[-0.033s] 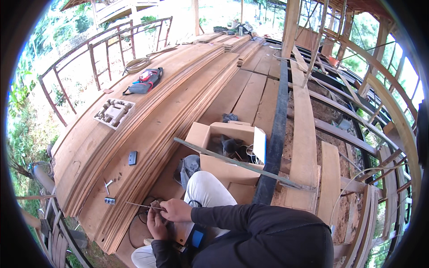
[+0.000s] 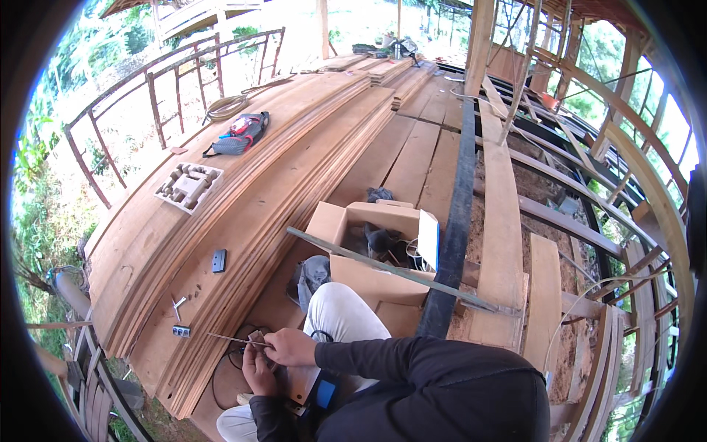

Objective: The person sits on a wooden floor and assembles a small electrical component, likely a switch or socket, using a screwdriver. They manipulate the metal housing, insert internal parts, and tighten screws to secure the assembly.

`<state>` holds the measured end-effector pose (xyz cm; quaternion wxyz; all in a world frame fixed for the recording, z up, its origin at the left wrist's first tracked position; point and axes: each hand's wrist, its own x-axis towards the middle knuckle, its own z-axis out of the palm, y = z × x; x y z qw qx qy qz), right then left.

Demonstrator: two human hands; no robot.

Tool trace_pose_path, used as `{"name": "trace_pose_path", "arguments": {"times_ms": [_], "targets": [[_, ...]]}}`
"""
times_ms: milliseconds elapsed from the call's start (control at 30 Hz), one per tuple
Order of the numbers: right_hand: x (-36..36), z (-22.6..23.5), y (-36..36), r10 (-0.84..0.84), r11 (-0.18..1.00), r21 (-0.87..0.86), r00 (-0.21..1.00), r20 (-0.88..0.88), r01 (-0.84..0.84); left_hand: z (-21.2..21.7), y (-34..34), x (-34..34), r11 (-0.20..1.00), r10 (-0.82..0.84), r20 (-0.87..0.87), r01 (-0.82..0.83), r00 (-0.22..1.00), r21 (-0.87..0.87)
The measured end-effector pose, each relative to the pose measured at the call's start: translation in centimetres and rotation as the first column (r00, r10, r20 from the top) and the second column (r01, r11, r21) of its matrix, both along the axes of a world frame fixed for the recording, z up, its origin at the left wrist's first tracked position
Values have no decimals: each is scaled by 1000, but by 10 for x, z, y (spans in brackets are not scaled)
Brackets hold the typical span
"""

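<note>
My right hand (image 2: 291, 347) is closed on a thin, straight rod (image 2: 228, 338), which points left across my lap; its exact kind is too small to tell. Just below, my left hand (image 2: 259, 374) pinches a small brown piece (image 2: 255, 341) that meets the rod. Between my legs sits a thing with a pale flat plate (image 2: 300, 381) and a blue patch (image 2: 325, 393), partly covered by my sleeve. On the planks left of my hands lie a small metal block with round holes (image 2: 181, 331), a T-shaped metal tool (image 2: 178, 307) and a dark rectangular block (image 2: 219, 260).
An opened cardboard box (image 2: 375, 276) with cables and dark things inside stands ahead, a long narrow bar (image 2: 390, 268) across it. Stacked boards (image 2: 294, 155) run along the left, bearing a moulded tray (image 2: 188, 187), a grey bag (image 2: 239, 138) and coiled hose (image 2: 224, 108). Open floor framing (image 2: 567, 217) lies right.
</note>
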<state>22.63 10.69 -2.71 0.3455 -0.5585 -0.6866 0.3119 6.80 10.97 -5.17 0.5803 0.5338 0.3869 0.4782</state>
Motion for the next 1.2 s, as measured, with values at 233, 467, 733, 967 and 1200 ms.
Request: {"name": "trace_pose_path", "arguments": {"times_ms": [233,467,733,967,1200], "targets": [[0,-5,1,10,999,32,1000,-16,-10,-10,4,-4,999,23,-40,-22,999,45],[0,-1,-1,5,999,43,1000,10,-5,-4,3,-1,998,34,-76,-30,997,53],[-1,-6,-1,3,998,65,1000,-21,-2,-7,3,0,999,40,-52,-38,998,39],[-2,-2,0,7,1000,20,1000,22,-7,-12,6,-5,999,52,-42,-52,998,3],[-2,-3,-3,2,997,83,1000,-29,1,-13,8,-7,998,57,-78,-56,995,13]]}}
